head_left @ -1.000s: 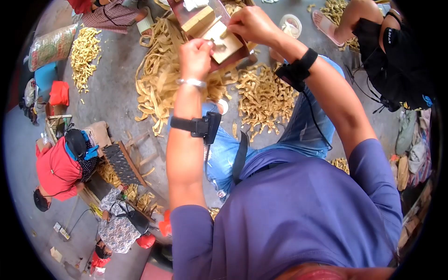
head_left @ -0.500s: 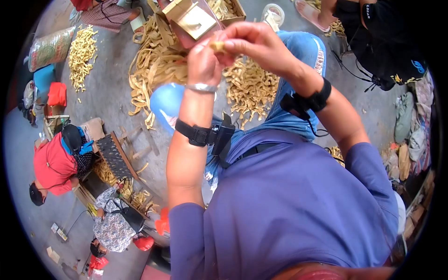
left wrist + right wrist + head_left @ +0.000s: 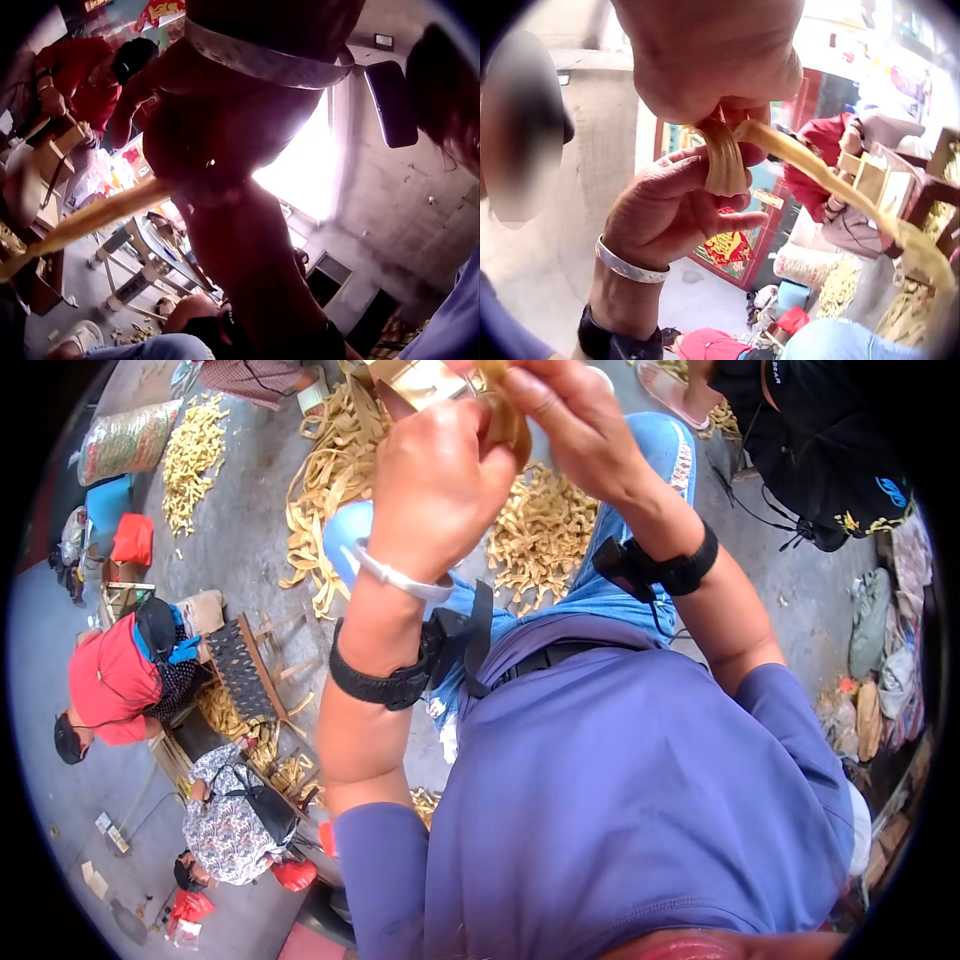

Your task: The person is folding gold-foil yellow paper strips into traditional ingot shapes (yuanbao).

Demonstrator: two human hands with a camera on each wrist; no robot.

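A long tan, pleated strip (image 3: 725, 165) is bent into a loop between my two hands, with its tail trailing off to the right in the right wrist view. My left hand (image 3: 440, 490), wearing a pale bracelet, pinches the loop between thumb and fingers. From the other side my right hand (image 3: 575, 435) grips the same strip, its fingertips close against the left hand's; the palm of the right hand (image 3: 712, 60) hides part of that hold. In the left wrist view the tail slants down and left from the left hand (image 3: 217, 135).
Below the hands lie a heap of long strips (image 3: 335, 480) and a pile of short tan pieces (image 3: 540, 545). A pale wooden block (image 3: 418, 380) stands at the top edge. Another pile (image 3: 195, 460) and a filled sack (image 3: 128, 440) lie left. Several people sit around.
My hands were apart at the wooden block, then came together over the piles. Now they are higher and nearer the head camera, with the strip looped between them.
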